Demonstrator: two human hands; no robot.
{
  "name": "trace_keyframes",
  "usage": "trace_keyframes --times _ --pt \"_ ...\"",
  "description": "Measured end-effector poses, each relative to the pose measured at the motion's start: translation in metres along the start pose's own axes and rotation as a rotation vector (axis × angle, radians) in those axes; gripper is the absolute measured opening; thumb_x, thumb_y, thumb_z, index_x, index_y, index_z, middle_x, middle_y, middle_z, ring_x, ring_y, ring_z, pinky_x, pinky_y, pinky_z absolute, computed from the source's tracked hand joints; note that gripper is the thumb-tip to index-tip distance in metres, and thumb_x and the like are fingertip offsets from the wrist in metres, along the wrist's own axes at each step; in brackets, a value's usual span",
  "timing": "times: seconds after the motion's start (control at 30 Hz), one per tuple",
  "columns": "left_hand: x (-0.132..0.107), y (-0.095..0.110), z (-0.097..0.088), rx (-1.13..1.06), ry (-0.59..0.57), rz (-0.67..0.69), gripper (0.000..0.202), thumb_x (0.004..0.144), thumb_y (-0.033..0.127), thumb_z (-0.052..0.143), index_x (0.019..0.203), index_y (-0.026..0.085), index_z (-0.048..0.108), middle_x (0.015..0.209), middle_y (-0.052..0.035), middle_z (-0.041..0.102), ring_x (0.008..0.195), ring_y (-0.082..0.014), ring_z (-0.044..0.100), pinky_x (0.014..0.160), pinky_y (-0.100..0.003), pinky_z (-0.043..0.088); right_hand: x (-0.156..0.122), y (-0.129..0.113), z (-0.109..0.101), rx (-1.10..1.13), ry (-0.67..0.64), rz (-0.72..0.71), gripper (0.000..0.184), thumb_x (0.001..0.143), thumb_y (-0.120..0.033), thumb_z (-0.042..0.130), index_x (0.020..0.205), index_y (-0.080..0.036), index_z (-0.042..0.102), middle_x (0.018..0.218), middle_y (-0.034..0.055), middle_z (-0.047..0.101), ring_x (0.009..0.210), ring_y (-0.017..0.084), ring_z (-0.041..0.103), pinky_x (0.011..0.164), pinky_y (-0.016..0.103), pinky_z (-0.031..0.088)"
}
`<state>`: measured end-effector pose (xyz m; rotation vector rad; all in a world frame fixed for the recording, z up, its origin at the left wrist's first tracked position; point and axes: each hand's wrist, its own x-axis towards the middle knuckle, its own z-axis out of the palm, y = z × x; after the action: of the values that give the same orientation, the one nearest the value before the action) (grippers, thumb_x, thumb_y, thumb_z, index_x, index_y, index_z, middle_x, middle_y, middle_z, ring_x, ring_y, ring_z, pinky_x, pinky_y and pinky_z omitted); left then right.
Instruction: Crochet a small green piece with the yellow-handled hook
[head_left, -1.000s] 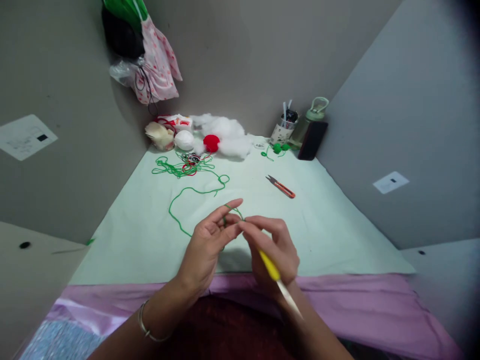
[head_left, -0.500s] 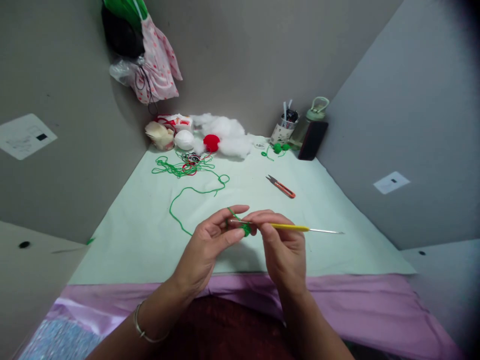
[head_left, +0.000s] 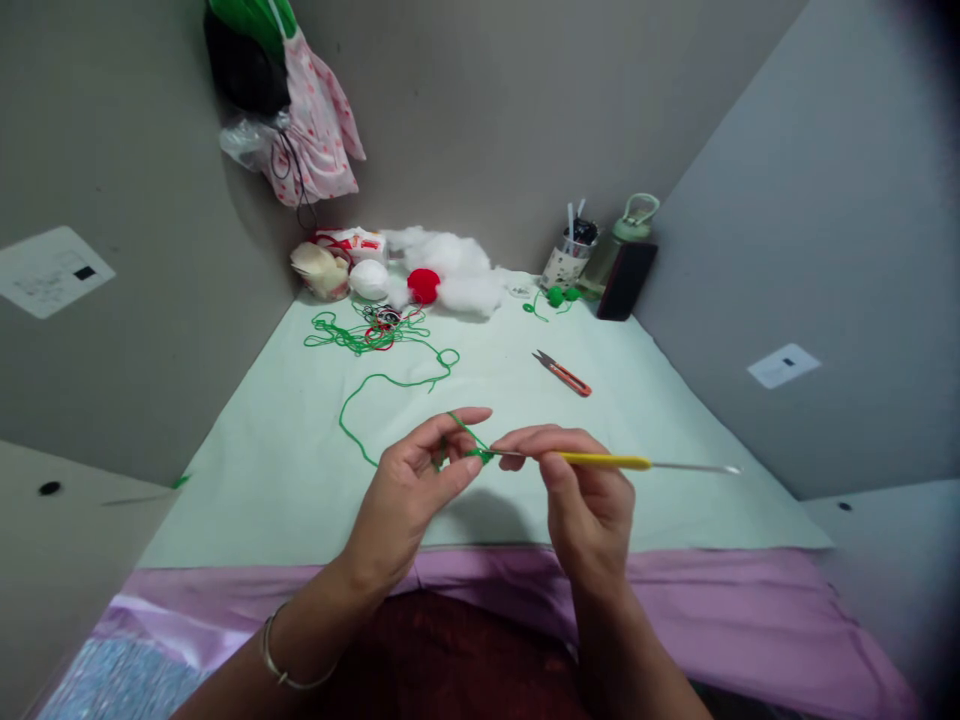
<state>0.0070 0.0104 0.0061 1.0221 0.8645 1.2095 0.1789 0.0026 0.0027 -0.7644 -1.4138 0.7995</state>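
My left hand (head_left: pixel 409 480) pinches a small green crochet piece (head_left: pixel 481 455) between thumb and fingers. Green yarn (head_left: pixel 360 442) passes over its raised index finger and trails back across the table. In my right hand (head_left: pixel 589 490) is a crochet hook (head_left: pixel 607 461) with a yellow grip, held almost level. One metal end of the hook meets the green piece, and the other points out to the right. Fingers partly hide the piece, so its stitches cannot be made out.
Behind my hands lie orange-handled thread snips (head_left: pixel 562 373) and a tangle of green yarn (head_left: pixel 352 333). At the back are white stuffing (head_left: pixel 457 270), a red ball (head_left: pixel 424 286), a white ball (head_left: pixel 369 280), small green pieces (head_left: pixel 556 297), a pen cup (head_left: pixel 566 262), a bottle (head_left: pixel 604 255) and a phone (head_left: pixel 628 282).
My right hand and the hook have shifted to the right, drawing the hook's tip back to the green piece. My left hand has moved slightly left.
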Motion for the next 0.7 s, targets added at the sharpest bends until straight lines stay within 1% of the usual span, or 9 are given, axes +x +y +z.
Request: trace_keyframes --times 0.17,0.3,0.37,0.43,0.47,0.53,0.57,0.63,0.7 --pt "-0.001 -0.003 -0.001 0.264 0.071 0.195 0.033 0.087 0.013 0.074 0.114 0.031 0.081 0.088 0.0004 0.067 0.086 -0.0154 0.057 0.088 -0.03 0.044 0.001 -0.007 -0.006 -0.23 -0.14 -0.142 0.027 0.102 -0.007 0.053 0.114 -0.025 0.07 0.104 0.004 0.076 0.098 0.018 0.072 0.085 0.035 0.058" --pt "-0.001 -0.007 0.005 0.326 0.141 0.387 0.034 0.084 0.008 0.074 0.107 0.032 0.083 0.091 0.0023 0.071 0.08 -0.0124 0.057 0.098 -0.032 0.042 0.0 -0.003 -0.003 -0.436 -0.164 -0.318 0.03 0.098 -0.002 0.055 0.117 -0.022 0.069 0.104 0.007 0.076 0.097 0.02 0.073 0.081 0.035 0.06" --pt "-0.001 -0.008 0.008 0.224 0.135 0.322 0.035 0.084 0.011 0.077 0.111 0.031 0.082 0.091 0.0023 0.071 0.077 -0.0109 0.056 0.09 -0.029 0.046 -0.004 0.002 0.002 -0.623 -0.114 -0.461 0.032 0.096 -0.002 0.059 0.119 -0.021 0.071 0.107 0.0091 0.076 0.098 0.021 0.073 0.081 0.035 0.061" --pt "-0.001 -0.005 0.009 0.008 0.071 0.106 0.041 0.085 0.019 0.08 0.124 0.03 0.078 0.085 0.0029 0.067 0.068 -0.0086 0.051 0.069 -0.023 0.045 -0.009 0.007 0.006 -0.751 -0.045 -0.555 0.036 0.095 -0.005 0.065 0.124 -0.025 0.074 0.11 0.0087 0.075 0.1 0.022 0.073 0.081 0.035 0.062" --pt "0.0 -0.002 0.01 -0.115 0.023 -0.023 0.047 0.084 0.023 0.082 0.13 0.029 0.075 0.082 0.0036 0.064 0.061 -0.0067 0.046 0.061 -0.021 0.042 -0.011 0.009 0.007 -0.759 -0.017 -0.555 0.039 0.094 -0.006 0.067 0.125 -0.028 0.075 0.111 0.0076 0.075 0.1 0.022 0.073 0.081 0.035 0.062" --pt "0.001 0.004 0.008 -0.326 -0.049 -0.225 0.051 0.083 0.027 0.084 0.133 0.023 0.073 0.077 0.0056 0.06 0.05 -0.0022 0.033 0.058 -0.02 0.042 -0.012 0.009 0.008 -0.644 0.012 -0.465 0.041 0.094 -0.008 0.068 0.125 -0.034 0.075 0.11 0.0054 0.075 0.098 0.022 0.073 0.079 0.036 0.061" --pt "0.002 0.007 0.007 -0.392 -0.062 -0.275 0.049 0.082 0.025 0.085 0.13 0.021 0.074 0.076 0.0063 0.06 0.047 -0.0003 0.027 0.061 -0.02 0.046 -0.011 0.008 0.007 -0.546 0.029 -0.385 0.039 0.095 -0.009 0.066 0.123 -0.034 0.076 0.107 0.0048 0.076 0.095 0.021 0.072 0.078 0.036 0.061" --pt "0.004 0.011 0.005 -0.443 -0.041 -0.281 0.042 0.081 0.021 0.084 0.122 0.018 0.078 0.079 0.0067 0.062 0.044 0.0019 0.021 0.073 -0.023 0.052 -0.007 0.004 0.006 -0.311 0.09 -0.217 0.032 0.099 -0.01 0.061 0.115 -0.032 0.078 0.097 0.0036 0.075 0.086 0.019 0.069 0.075 0.035 0.058" --pt "0.004 0.011 0.003 -0.419 -0.02 -0.234 0.039 0.081 0.02 0.083 0.12 0.02 0.079 0.084 0.0057 0.064 0.045 0.0022 0.023 0.078 -0.025 0.053 -0.002 0.002 0.006 -0.081 0.121 -0.08 0.026 0.102 -0.014 0.058 0.105 -0.029 0.079 0.087 0.002 0.073 0.077 0.017 0.065 0.07 0.034 0.054"
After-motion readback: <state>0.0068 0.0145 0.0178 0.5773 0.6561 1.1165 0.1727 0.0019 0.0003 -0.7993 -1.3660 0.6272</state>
